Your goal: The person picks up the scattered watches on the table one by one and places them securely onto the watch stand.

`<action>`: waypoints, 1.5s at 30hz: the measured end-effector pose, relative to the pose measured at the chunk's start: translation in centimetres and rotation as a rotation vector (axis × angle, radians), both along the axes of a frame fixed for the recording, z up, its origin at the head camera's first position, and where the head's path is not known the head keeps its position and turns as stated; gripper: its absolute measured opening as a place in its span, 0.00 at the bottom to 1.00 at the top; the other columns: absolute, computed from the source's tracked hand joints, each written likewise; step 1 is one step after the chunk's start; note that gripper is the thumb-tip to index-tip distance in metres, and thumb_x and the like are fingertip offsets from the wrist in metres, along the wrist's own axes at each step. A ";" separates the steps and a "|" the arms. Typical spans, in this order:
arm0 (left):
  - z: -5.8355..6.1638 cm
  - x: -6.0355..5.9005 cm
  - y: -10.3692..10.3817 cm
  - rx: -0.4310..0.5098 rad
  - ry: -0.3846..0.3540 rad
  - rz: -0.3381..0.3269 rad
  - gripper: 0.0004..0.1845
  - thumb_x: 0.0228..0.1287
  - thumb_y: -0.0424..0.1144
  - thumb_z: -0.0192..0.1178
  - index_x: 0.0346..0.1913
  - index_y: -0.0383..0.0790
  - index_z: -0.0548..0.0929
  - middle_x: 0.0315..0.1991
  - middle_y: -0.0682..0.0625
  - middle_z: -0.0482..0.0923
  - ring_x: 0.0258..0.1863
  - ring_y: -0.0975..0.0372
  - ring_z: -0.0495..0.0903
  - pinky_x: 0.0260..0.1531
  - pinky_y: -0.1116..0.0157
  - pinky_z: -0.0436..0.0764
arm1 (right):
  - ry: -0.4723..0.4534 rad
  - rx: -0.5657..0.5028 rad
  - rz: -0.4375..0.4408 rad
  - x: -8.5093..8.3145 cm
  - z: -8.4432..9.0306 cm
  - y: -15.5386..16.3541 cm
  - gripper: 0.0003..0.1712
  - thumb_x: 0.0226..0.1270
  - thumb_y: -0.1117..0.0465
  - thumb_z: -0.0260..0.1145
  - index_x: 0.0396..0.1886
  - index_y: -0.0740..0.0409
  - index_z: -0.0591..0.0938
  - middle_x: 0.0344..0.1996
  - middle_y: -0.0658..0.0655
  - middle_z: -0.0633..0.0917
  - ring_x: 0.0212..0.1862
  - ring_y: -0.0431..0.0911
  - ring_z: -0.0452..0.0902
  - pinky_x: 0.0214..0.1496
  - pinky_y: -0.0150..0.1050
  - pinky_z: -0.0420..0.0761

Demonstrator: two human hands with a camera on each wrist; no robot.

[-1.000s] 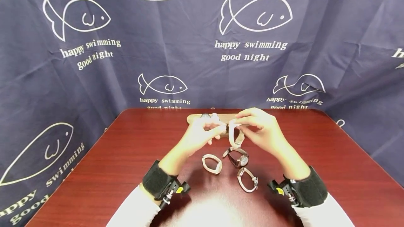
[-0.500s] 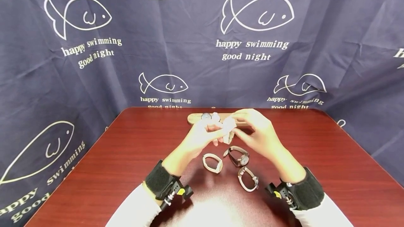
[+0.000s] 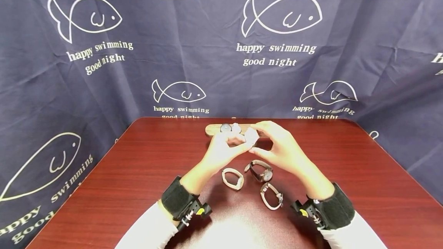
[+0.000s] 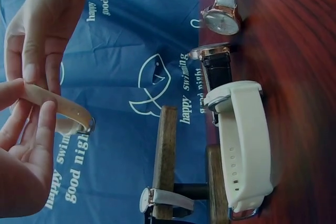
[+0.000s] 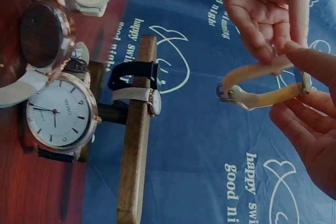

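Observation:
Above the table, both hands hold a cream-strapped wristwatch (image 3: 251,136) between them. My left hand (image 3: 221,151) pinches it from the left with thumb and fingers. From the right, my right hand (image 3: 282,147) grips around its case with thumb below and fingers above. In the right wrist view the buckled strap (image 5: 252,98) hangs in a loop away from the fingers. The left wrist view shows the strap (image 4: 68,109) passing between fingertips. Directly behind the hands stands a wooden watch stand (image 3: 212,130), partly hidden by them.
Two watches hang at the stand's left end, one dark-strapped watch (image 3: 226,128) and one pale watch (image 3: 236,128). Nearer on the red-brown table (image 3: 155,156) lie a white watch (image 3: 232,180), a dark-strapped watch (image 3: 262,173) and another pale-strapped watch (image 3: 271,197). A blue fish-print cloth (image 3: 214,60) hangs behind.
The held watch has shifted left and turned, so its strap loop no longer dangles visibly in the head view. My right hand has moved slightly left, towards the left hand. The table watches stay put.

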State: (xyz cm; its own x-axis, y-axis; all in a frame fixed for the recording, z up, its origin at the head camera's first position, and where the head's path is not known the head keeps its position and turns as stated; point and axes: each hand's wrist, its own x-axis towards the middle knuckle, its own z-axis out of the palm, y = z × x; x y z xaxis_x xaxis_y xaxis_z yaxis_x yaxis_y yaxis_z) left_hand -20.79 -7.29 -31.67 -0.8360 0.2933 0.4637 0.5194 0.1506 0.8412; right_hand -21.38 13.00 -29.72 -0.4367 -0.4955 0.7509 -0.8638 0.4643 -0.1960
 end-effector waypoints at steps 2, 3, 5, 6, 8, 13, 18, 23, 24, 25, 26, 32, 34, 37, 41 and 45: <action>0.1 0.1 0.0 -0.027 0.030 0.000 0.09 0.57 0.29 0.68 0.39 0.25 0.84 0.35 0.38 0.86 0.37 0.57 0.85 0.43 0.66 0.83 | 0.012 -0.001 -0.011 0.0 0.0 -0.1 0.31 0.42 0.65 0.82 0.50 0.61 0.82 0.46 0.55 0.83 0.52 0.48 0.78 0.55 0.40 0.75; 0.1 0.1 0.0 -0.031 0.037 -0.006 0.09 0.57 0.29 0.68 0.39 0.25 0.84 0.35 0.38 0.86 0.37 0.56 0.85 0.43 0.66 0.83 | 0.017 -0.004 -0.018 0.0 0.0 -0.1 0.31 0.41 0.65 0.82 0.49 0.62 0.82 0.46 0.55 0.83 0.51 0.48 0.78 0.55 0.40 0.75; 0.2 0.1 0.0 -0.038 0.055 -0.015 0.10 0.57 0.29 0.68 0.39 0.25 0.84 0.35 0.38 0.86 0.37 0.55 0.86 0.43 0.66 0.83 | 0.025 -0.011 -0.027 0.0 0.0 -0.1 0.30 0.41 0.66 0.82 0.48 0.61 0.82 0.45 0.55 0.84 0.50 0.48 0.78 0.54 0.41 0.75; 0.1 0.1 0.0 -0.043 0.070 -0.021 0.09 0.57 0.29 0.68 0.39 0.25 0.84 0.35 0.38 0.86 0.37 0.55 0.86 0.43 0.66 0.83 | 0.026 -0.014 -0.029 0.0 0.0 -0.1 0.30 0.41 0.66 0.82 0.48 0.61 0.82 0.44 0.55 0.84 0.50 0.48 0.79 0.53 0.41 0.76; 0.1 0.1 0.0 -0.052 0.091 -0.020 0.09 0.56 0.29 0.69 0.38 0.25 0.85 0.34 0.38 0.86 0.36 0.55 0.86 0.42 0.66 0.83 | 0.027 -0.017 -0.032 0.0 0.0 -0.1 0.29 0.41 0.66 0.81 0.48 0.62 0.82 0.44 0.54 0.84 0.50 0.48 0.79 0.53 0.40 0.76; 0.1 0.2 0.0 -0.086 0.113 0.001 0.09 0.57 0.31 0.69 0.39 0.28 0.86 0.34 0.41 0.86 0.36 0.57 0.86 0.41 0.65 0.83 | 0.028 -0.029 -0.036 0.0 -0.1 0.0 0.28 0.42 0.66 0.81 0.47 0.62 0.82 0.43 0.54 0.83 0.48 0.48 0.79 0.52 0.39 0.77; 0.2 0.0 -0.3 -0.080 0.074 -0.021 0.10 0.58 0.31 0.69 0.42 0.30 0.87 0.36 0.42 0.87 0.39 0.59 0.86 0.43 0.64 0.83 | 0.032 -0.057 -0.031 -0.4 -0.1 0.5 0.26 0.43 0.64 0.82 0.44 0.60 0.82 0.41 0.52 0.83 0.45 0.44 0.80 0.47 0.34 0.80; 0.5 -0.6 -1.1 -0.047 0.092 0.002 0.09 0.57 0.29 0.68 0.42 0.30 0.87 0.36 0.42 0.87 0.40 0.61 0.85 0.44 0.64 0.83 | 0.039 -0.099 -0.074 -1.3 0.1 1.7 0.27 0.41 0.66 0.82 0.44 0.62 0.82 0.40 0.53 0.84 0.43 0.45 0.80 0.47 0.33 0.79; 0.5 -0.8 -1.3 -0.029 0.087 0.009 0.09 0.57 0.29 0.68 0.41 0.29 0.87 0.36 0.42 0.87 0.39 0.62 0.85 0.42 0.64 0.83 | 0.027 -0.110 -0.083 -1.5 0.1 2.1 0.27 0.41 0.68 0.82 0.45 0.63 0.82 0.40 0.54 0.84 0.43 0.45 0.80 0.48 0.32 0.78; 0.6 -1.0 -1.5 -0.010 0.076 0.018 0.09 0.57 0.28 0.68 0.41 0.29 0.87 0.36 0.41 0.86 0.37 0.62 0.85 0.41 0.63 0.83 | 0.006 -0.125 -0.082 -1.7 0.1 2.4 0.27 0.41 0.69 0.81 0.45 0.64 0.82 0.40 0.54 0.84 0.43 0.46 0.81 0.48 0.31 0.78; 0.7 -1.1 -1.7 0.015 0.061 0.021 0.10 0.58 0.28 0.68 0.42 0.28 0.86 0.36 0.40 0.86 0.36 0.63 0.84 0.40 0.63 0.84 | -0.012 -0.139 -0.083 -2.0 0.1 2.8 0.27 0.40 0.71 0.81 0.45 0.65 0.82 0.40 0.55 0.84 0.43 0.45 0.81 0.49 0.30 0.79; 1.1 -2.4 -3.5 0.132 -0.048 0.024 0.11 0.61 0.28 0.65 0.44 0.23 0.84 0.39 0.32 0.84 0.32 0.62 0.85 0.39 0.61 0.85 | -0.031 -0.185 -0.097 -3.6 -0.1 4.9 0.28 0.38 0.79 0.78 0.45 0.70 0.82 0.39 0.60 0.84 0.42 0.49 0.80 0.50 0.21 0.75; 1.2 -2.9 -4.3 0.146 -0.076 0.053 0.11 0.62 0.28 0.64 0.44 0.22 0.83 0.39 0.32 0.84 0.33 0.61 0.85 0.40 0.58 0.85 | -0.036 -0.188 -0.123 -4.1 -0.3 5.6 0.28 0.38 0.80 0.78 0.45 0.71 0.82 0.39 0.61 0.84 0.42 0.48 0.80 0.49 0.19 0.74; 1.3 -3.6 -5.6 0.160 -0.101 0.109 0.12 0.62 0.29 0.63 0.45 0.21 0.82 0.40 0.32 0.83 0.36 0.55 0.86 0.42 0.52 0.84 | -0.061 -0.187 -0.167 -4.8 -0.7 6.5 0.28 0.38 0.79 0.78 0.46 0.71 0.82 0.38 0.62 0.84 0.42 0.48 0.78 0.48 0.18 0.74; 1.0 -4.7 -7.2 0.177 -0.117 0.181 0.13 0.63 0.28 0.63 0.47 0.21 0.82 0.40 0.34 0.84 0.42 0.40 0.83 0.45 0.49 0.82 | -0.091 -0.175 -0.225 -5.7 -1.4 7.3 0.29 0.40 0.77 0.79 0.47 0.71 0.82 0.39 0.63 0.83 0.42 0.50 0.78 0.47 0.17 0.73; 0.3 -5.9 -8.5 0.207 -0.149 0.246 0.13 0.63 0.26 0.62 0.47 0.19 0.81 0.40 0.33 0.84 0.43 0.41 0.83 0.46 0.53 0.82 | -0.124 -0.172 -0.273 -6.6 -2.4 8.0 0.28 0.41 0.76 0.78 0.47 0.71 0.81 0.39 0.65 0.83 0.42 0.54 0.79 0.46 0.14 0.70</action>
State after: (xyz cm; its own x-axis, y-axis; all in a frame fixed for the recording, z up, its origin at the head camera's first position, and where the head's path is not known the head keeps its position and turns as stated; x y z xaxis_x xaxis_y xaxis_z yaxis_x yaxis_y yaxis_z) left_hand -26.64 -15.75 -31.35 -0.9329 -0.0125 0.3598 0.3580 0.0742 0.9308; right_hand -27.96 20.96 -32.14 -0.6285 -0.2183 0.7466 -0.6771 0.6259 -0.3869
